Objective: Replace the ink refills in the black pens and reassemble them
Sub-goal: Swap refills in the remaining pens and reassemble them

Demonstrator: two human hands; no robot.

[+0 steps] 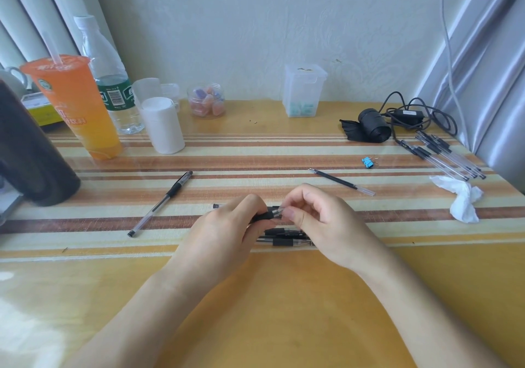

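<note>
My left hand (227, 231) grips a black pen (265, 215) by its rubber grip, held level over the table. My right hand (321, 220) pinches the pen's clear tip end between thumb and forefinger. Under my hands lie more black pens (287, 240), partly hidden. A capped, assembled pen (162, 201) lies to the left. A loose black refill (342, 181) lies to the right. Several more pens or refills (446, 154) are piled at the far right.
An orange drink cup (76, 106), a water bottle (110, 78) and a white roll (162, 125) stand at back left. A dark object (28, 152) fills the left edge. At right are a blue binder clip (368, 162), crumpled tissue (463, 200), black roll and cable (397, 120).
</note>
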